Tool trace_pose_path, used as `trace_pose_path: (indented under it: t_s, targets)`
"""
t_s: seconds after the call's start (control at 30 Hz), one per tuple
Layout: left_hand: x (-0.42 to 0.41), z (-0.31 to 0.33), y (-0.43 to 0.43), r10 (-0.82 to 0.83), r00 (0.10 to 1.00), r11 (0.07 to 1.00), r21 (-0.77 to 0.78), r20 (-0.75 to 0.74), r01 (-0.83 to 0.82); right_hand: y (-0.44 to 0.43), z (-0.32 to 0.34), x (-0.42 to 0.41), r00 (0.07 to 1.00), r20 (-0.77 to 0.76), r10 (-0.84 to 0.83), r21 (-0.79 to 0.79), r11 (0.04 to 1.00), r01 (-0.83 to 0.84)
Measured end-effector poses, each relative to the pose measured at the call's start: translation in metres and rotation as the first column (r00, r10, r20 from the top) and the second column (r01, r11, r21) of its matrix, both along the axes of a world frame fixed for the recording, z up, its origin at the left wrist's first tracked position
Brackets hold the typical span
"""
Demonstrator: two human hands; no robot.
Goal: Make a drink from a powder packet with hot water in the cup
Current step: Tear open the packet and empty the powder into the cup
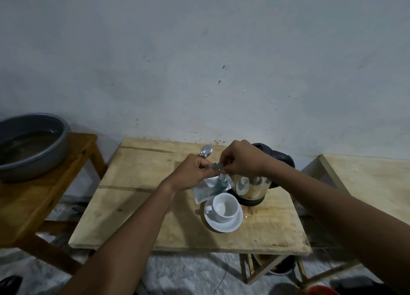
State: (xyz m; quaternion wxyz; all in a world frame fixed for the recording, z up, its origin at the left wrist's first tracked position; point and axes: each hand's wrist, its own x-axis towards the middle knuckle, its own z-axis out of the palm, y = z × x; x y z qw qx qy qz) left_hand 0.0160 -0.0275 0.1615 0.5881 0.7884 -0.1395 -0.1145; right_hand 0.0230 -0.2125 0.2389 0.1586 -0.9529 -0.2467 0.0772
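Observation:
A pale powder packet (209,187) hangs above the wooden table (155,197), pinched at its top edge by my left hand (190,174) and my right hand (241,159), fingertips close together. Just below it stands a white cup (224,208) on a white saucer (230,226); the cup looks empty. A steel electric kettle (253,188) with a black lid stands right behind the cup, partly hidden by my right hand. A metal spoon (206,150) lies at the table's far edge, its handle hidden by my left hand.
A grey basin (33,143) holding water sits on a wooden stool at the left. Another wooden table (366,183) stands at the right. A wall runs close behind the table. A cable hangs below the front edge.

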Motion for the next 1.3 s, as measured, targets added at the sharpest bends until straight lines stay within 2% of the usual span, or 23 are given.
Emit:
trace_pose_path:
  t_s: [0.1,0.27,0.43,0.57,0.67,0.8,0.97,1.13,1.23,1.3]
  targets:
    - [0.006,0.001,0.003,0.028,0.999,0.998,-0.061,-0.037,-0.030,-0.002,-0.001,0.000,0.996,0.053,0.067,0.058,0.996,-0.070]
    - [0.014,-0.002,0.012,-0.022,0.990,0.983,-0.181,-0.139,-0.004,-0.004,-0.010,-0.005,0.966,0.232,0.113,0.170,0.973,-0.155]
    - [0.019,-0.005,0.013,-0.073,0.963,0.923,-0.383,-0.259,-0.033,-0.001,-0.013,-0.007,0.939,0.315,0.135,0.241,0.946,-0.217]
    - [0.022,-0.005,0.016,-0.125,0.947,0.899,-0.439,-0.296,-0.018,0.001,-0.014,-0.004,0.931,0.340,0.132,0.266,0.936,-0.230]
    - [0.022,-0.003,0.019,-0.093,0.959,0.928,-0.373,-0.267,-0.014,0.001,-0.014,-0.002,0.962,0.238,0.132,0.287,0.937,-0.199]
    - [0.022,-0.001,0.023,-0.049,0.991,0.992,-0.125,-0.125,0.033,0.000,-0.007,0.010,0.996,0.030,0.088,0.193,0.977,-0.093]
    - [0.022,0.008,0.024,-0.086,0.992,0.996,-0.017,-0.096,0.085,0.008,-0.004,0.019,0.995,-0.001,0.096,0.028,0.995,-0.096]
    - [0.025,0.006,0.023,-0.129,0.991,0.984,0.115,-0.039,0.133,0.016,-0.008,0.017,0.989,-0.043,0.141,0.029,0.990,-0.139]
    - [0.025,0.002,0.028,-0.111,0.992,0.989,0.090,-0.067,0.117,0.018,-0.010,0.014,0.981,-0.035,0.192,0.059,0.980,-0.190]
    - [0.024,-0.004,0.033,-0.095,0.990,0.994,0.050,-0.108,0.101,0.019,-0.012,0.009,0.974,0.023,0.227,0.079,0.970,-0.228]
